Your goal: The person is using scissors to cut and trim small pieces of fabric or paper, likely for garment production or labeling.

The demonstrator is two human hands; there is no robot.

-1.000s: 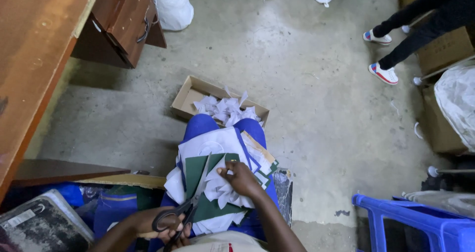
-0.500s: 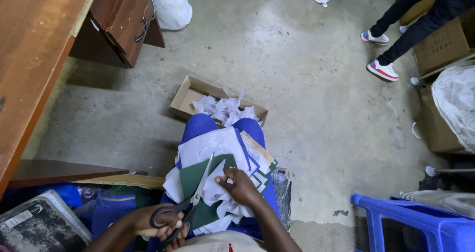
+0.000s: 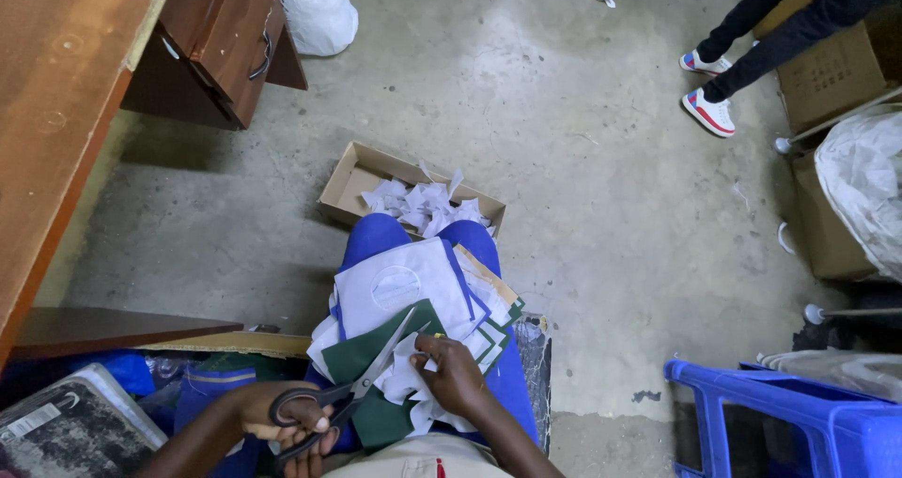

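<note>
My left hand grips the black handles of a pair of scissors, whose blades point up and right across my lap. My right hand pinches a small white cloth piece right beside the blades. A stack of white fabric pieces with blue edging and green pieces lies over my blue-trousered knees. On the floor just past my knees is an open cardboard box holding white offcuts.
A wooden desk with drawers runs along the left. A blue plastic stool stands at lower right. Another person's legs and sneakers are at upper right, near cardboard boxes and white sacks.
The scissors have pushed further up into the fabric, and my right hand has slid down toward me along the white piece. The other person's feet shifted slightly.
</note>
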